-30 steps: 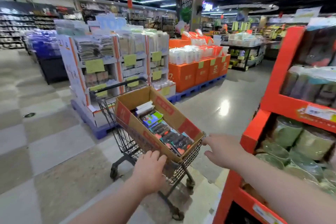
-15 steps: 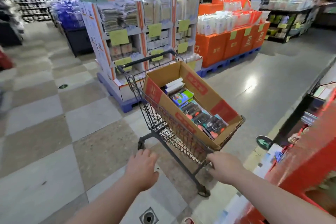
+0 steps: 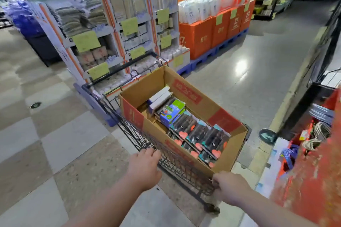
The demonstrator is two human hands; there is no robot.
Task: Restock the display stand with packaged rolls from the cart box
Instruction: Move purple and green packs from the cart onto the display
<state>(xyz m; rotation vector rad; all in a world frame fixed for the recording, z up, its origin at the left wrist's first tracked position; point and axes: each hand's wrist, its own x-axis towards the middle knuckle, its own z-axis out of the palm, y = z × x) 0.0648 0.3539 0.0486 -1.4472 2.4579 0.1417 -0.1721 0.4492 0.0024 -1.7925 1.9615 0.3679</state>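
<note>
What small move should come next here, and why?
Probably swing the cart a little toward the red display stand on the right. The right hand grips its near corner and the left hand rests on the rim. The packaged rolls lie untouched in the box, with the stand beside it.

The dark packs (image 3: pixel 197 134) in the cardboard box (image 3: pixel 227 121) each show "45", the white stand (image 3: pixel 110 29) has shelf edges reading "TOP", and the orange crates (image 3: pixel 201 37) carry a large "7".
</note>
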